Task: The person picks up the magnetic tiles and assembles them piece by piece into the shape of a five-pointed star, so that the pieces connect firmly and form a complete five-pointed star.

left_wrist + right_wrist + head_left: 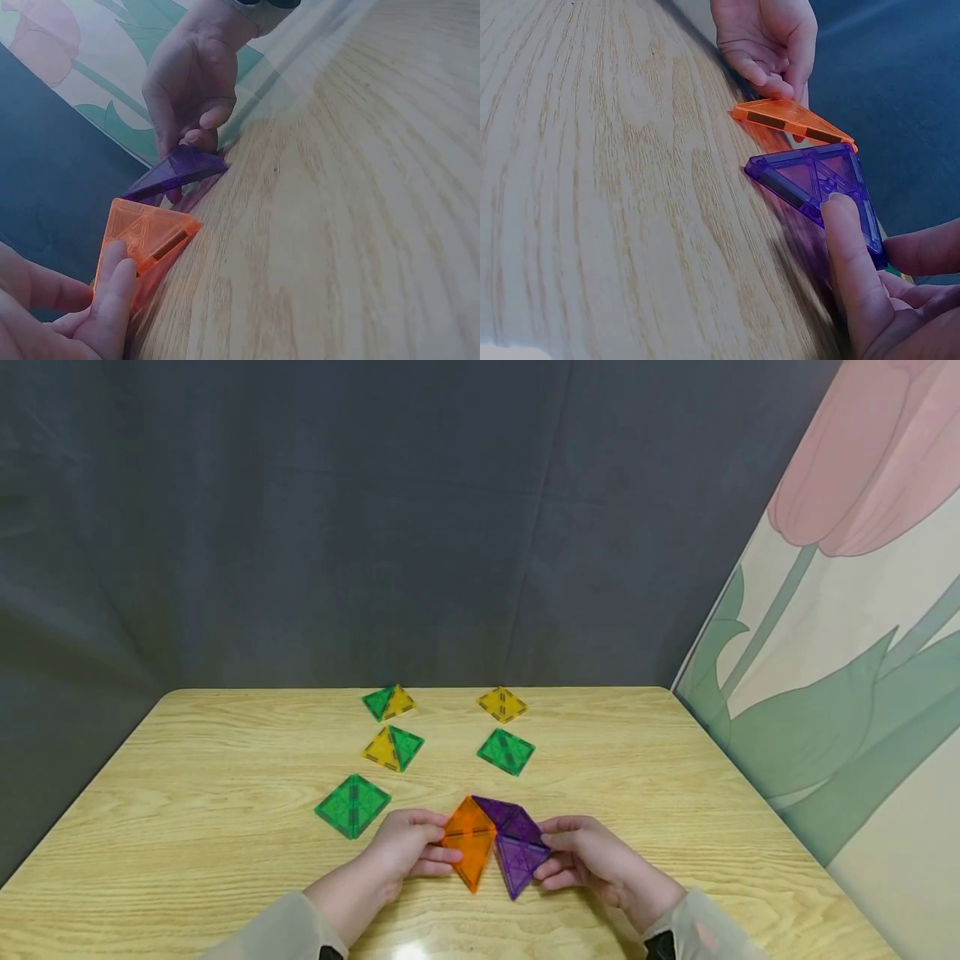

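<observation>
My left hand (408,852) grips a pair of translucent orange triangular magnetic tiles (471,847) by their left side. On the other side, my right hand (592,860) pinches a translucent purple pair of triangular magnetic tiles (521,856) at its right edge. The two pairs meet near their upper inner corners in the head view, while their lower points spread apart. In the left wrist view the orange tiles (150,232) stand tilted over the wood. From the right wrist, the purple tiles (814,176) are tilted too, with the orange tiles (795,118) beyond them.
Several triangle pairs form diamonds on the wooden table (225,860). A green pair (353,807) lies left of my left hand. Behind are two green-and-yellow pairs, one nearer (393,748) and one farther (389,702), plus a green pair (506,752) and a yellow pair (502,704).
</observation>
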A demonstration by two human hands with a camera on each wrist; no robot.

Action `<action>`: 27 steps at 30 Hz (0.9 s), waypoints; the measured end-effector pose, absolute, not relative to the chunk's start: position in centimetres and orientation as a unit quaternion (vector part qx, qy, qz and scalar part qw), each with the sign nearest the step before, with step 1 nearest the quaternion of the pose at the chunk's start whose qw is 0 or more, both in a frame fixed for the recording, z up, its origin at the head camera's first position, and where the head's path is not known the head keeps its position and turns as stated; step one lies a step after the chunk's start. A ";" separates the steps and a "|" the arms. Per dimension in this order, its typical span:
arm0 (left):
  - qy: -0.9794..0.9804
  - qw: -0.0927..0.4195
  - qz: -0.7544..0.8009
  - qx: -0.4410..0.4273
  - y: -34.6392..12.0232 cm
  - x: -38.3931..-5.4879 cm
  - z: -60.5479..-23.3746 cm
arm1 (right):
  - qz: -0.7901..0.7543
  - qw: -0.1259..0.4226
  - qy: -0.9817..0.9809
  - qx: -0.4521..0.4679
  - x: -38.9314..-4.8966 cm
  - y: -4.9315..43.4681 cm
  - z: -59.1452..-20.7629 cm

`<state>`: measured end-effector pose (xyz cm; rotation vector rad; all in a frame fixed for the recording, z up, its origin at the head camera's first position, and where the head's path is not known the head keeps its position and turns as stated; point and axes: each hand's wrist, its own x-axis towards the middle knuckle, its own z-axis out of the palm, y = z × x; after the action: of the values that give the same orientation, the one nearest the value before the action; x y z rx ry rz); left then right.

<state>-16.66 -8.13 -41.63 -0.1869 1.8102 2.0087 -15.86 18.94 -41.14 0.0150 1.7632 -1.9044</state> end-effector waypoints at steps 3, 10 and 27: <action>0.659 0.214 0.719 -0.060 -8.3 -16.6 -41.6 | -0.706 0.270 0.655 0.003 -15.9 18.8 -41.1; 0.673 0.216 0.705 -0.053 -8.3 -16.3 -41.5 | -0.709 0.268 0.653 0.001 -15.9 18.4 -41.0; 0.747 0.249 0.617 -0.003 -9.3 -15.8 -40.5 | -0.630 0.217 0.745 -0.022 -15.7 17.8 -40.5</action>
<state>-15.80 -9.32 -40.47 -0.0087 2.0333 1.6803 -15.75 17.76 -40.50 -0.0620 2.0655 -1.7455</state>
